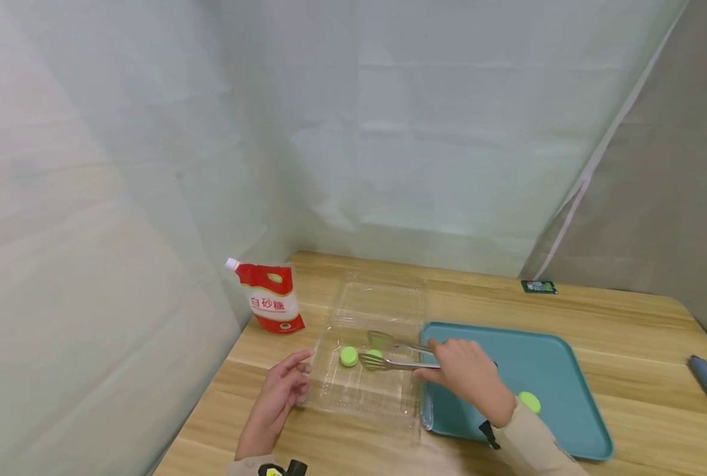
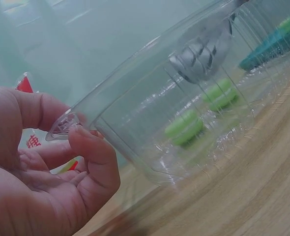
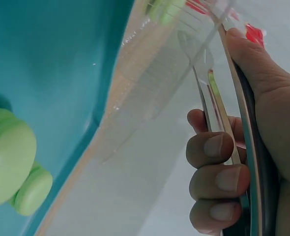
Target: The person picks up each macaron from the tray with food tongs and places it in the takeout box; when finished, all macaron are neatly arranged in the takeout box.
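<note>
Green macarons, two of them, sit in the base of the open plastic clamshell box; they should be light, with smooth shells that could crack, so a gentle hold around the sides, near the pale filling, seems safest. Left of the box stands a red-and-white white-sugar pouch. At the box's left edge is the left hand; the head view leaves its contact unclear, but the left wrist view shows thumb and finger pinching the rim. Over the box, the metal tongs stand spread about its right-hand macaron; whether they touch it I cannot tell. Just right of the box, the right hand has its fingers wrapped around the tongs' handles, plainest from the right wrist. Beneath that hand, beside the box, lies the teal tray. The head view shows only one macaron there, partly behind the sleeve, while the right wrist view shows at least two, close together.
</note>
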Available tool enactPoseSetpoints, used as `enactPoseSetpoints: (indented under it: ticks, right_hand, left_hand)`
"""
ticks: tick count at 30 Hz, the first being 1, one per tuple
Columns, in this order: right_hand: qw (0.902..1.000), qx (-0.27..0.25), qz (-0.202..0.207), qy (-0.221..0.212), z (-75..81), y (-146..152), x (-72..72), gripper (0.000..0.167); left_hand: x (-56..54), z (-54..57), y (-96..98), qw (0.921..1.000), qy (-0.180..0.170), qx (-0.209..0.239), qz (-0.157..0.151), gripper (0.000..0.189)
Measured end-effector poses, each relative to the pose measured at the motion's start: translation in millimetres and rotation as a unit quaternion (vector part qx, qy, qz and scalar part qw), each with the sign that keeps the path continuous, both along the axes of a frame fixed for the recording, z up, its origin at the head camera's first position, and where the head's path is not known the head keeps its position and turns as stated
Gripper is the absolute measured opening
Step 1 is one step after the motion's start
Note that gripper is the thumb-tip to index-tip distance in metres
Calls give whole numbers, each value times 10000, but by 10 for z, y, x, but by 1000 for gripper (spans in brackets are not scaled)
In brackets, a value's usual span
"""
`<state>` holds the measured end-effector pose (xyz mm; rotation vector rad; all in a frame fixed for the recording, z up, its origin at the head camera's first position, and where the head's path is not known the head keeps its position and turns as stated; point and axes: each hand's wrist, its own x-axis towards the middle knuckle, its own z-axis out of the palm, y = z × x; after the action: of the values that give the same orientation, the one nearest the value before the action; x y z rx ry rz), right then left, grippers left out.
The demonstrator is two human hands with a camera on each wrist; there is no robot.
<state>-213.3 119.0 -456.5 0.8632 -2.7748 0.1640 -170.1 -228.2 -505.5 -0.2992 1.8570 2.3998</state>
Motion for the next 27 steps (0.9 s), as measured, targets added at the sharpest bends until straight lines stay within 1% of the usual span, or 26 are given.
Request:
enactPoseSetpoints:
  ticks: [5, 7, 12, 15, 21, 23, 27]
  right_hand:
    - [9998, -163, -43, -63, 66, 54, 57, 42]
    - [9995, -208, -157, -150, 102, 86, 86, 43]
    - [9977, -202, -500, -423, 174, 190, 140, 51]
    - [9968, -228, -622, -458, 196, 266, 169, 51]
    - [9963, -566, -614, -199, 205, 410, 228, 45]
    - [9963, -611, -600, -91, 188, 450, 240, 46]
    - [9956, -633, -690, -62, 147, 523, 271, 47]
  left_hand:
    - [-3, -8, 6, 10000, -20, -7, 76, 54]
    - [-7, -16, 7, 10000, -20, -20, 80, 54]
    - [-9, -17, 12, 10000, -30, -21, 57, 55]
    - [-3, -17, 22, 10000, -31, -29, 60, 55]
    - [-12, -12, 34, 10000, 30, -4, 50, 55]
    - [-13, -14, 31, 10000, 24, 1, 69, 54]
    - [-8, -23, 20, 9999, -23, 34, 99, 53]
